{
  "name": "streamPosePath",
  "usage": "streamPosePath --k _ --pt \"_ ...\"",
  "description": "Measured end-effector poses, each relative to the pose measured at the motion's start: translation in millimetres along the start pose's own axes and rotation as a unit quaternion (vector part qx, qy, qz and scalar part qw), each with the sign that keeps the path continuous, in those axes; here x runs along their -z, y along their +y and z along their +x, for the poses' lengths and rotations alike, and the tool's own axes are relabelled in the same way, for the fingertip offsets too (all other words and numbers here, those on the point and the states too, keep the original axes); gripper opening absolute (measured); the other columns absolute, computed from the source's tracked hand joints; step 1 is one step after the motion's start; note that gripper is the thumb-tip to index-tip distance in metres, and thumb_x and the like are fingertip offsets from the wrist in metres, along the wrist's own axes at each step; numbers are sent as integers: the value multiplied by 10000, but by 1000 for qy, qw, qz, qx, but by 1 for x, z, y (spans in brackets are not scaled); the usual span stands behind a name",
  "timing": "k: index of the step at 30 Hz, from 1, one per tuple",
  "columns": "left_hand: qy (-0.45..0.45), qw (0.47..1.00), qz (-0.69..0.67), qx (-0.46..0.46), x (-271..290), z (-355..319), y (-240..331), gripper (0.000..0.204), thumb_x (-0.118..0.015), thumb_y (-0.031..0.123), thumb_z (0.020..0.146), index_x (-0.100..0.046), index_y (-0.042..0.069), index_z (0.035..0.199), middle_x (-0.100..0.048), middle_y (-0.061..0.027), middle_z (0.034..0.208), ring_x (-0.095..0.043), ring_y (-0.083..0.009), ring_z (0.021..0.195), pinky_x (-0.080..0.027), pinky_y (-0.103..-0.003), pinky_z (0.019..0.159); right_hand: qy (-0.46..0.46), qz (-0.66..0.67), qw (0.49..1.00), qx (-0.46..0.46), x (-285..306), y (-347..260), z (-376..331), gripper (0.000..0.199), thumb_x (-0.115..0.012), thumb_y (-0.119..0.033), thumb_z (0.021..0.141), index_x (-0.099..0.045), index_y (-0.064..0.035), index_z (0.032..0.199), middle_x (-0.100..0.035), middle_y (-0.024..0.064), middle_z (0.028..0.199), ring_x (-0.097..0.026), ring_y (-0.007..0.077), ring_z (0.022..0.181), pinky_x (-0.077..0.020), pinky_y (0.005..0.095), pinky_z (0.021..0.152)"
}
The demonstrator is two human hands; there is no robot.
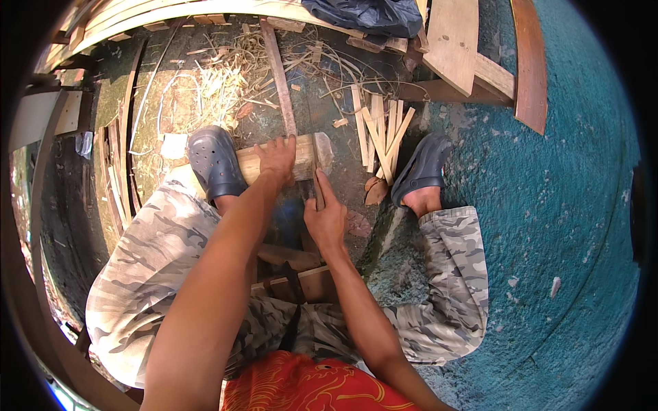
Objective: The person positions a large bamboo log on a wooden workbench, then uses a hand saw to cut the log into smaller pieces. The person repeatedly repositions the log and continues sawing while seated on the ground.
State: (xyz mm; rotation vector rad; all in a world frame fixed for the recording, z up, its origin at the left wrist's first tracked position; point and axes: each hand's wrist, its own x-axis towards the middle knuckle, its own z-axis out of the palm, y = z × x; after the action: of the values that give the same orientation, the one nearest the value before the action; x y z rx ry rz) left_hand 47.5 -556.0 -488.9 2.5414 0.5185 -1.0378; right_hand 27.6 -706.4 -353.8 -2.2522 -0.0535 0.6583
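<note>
A short, thick piece of wood [301, 154] lies crosswise on the ground between my feet. My left hand [276, 159] presses down on top of it, fingers spread over it. Just below it, my right hand [325, 218] is shut on the handle of a blade tool [318, 185] whose edge stands against the wood near its right end. My left foot in a dark clog [215, 162] rests on the left end of the wood.
A bundle of split wood strips [380, 133] lies fanned out beside my right clog [422, 168]. Shavings and straw [219, 82] litter the ground ahead. Planks [455, 41] and a dark bag [370, 15] lie at the top; a teal concrete floor [562, 205] spreads right.
</note>
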Motion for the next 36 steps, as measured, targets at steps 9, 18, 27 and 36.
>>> streamPosePath --k 9,18,27,36 --pt "37 999 25 -15 -3 -15 3 1213 -955 256 575 -265 118 1563 -450 -163 1470 -430 -381 1383 -303 -711 1122 -2 42 999 14 56 0 -105 597 -583 -3 859 -551 -83 1450 -645 245 1312 -694 348 1113 -571 341 818" --pt "30 998 45 -33 4 -19 4 1280 -979 331 554 -230 114 1570 -422 -182 1503 -430 -400 1381 -318 -710 1114 36 94 995 -18 29 19 -43 602 -590 -21 847 -570 -146 1436 -680 232 1219 -629 436 1121 -554 416 875" --pt "31 998 56 -24 1 -17 5 1257 -973 337 567 -240 104 1561 -448 -187 1464 -443 -394 1368 -348 -689 1092 -4 26 996 -90 20 9 -7 638 -622 -26 835 -562 -214 1442 -698 269 1025 -671 470 922 -561 498 773" --pt "54 996 62 -42 -1 -17 3 1258 -981 340 543 -256 98 1542 -467 -180 1409 -451 -390 1349 -376 -690 1073 -14 42 999 -25 60 18 -126 735 -603 -49 857 -421 -242 1542 -669 224 1214 -679 432 958 -550 498 846"
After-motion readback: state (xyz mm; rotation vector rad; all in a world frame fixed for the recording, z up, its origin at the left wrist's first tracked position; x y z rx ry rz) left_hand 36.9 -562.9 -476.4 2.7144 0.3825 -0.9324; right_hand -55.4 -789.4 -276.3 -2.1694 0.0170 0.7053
